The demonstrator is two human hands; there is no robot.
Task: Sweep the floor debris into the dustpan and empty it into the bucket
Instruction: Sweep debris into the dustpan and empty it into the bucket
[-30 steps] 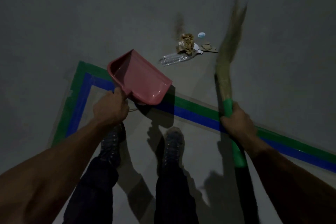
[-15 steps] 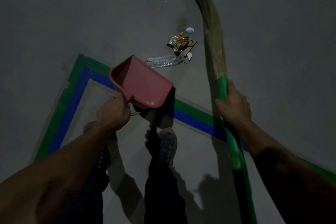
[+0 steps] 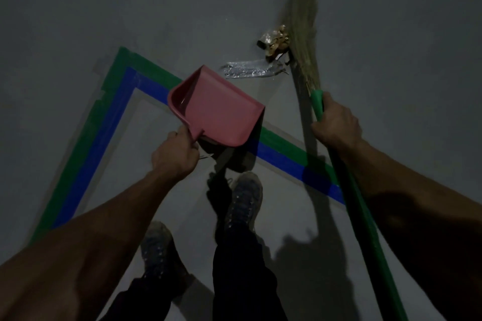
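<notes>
Two hands worked — the left hand gripped a pink dustpan by its handle above the taped floor. The right hand clasped a green broom, its bristles touching the debris — a crumpled wrapper beside clear plastic, just beyond the dustpan.

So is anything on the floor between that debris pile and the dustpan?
Nothing visible. The crumpled wrapper and flattened clear plastic lie on bare floor just beyond the pink dustpan, which the left hand holds raised. The broom sits on the far side.
</notes>
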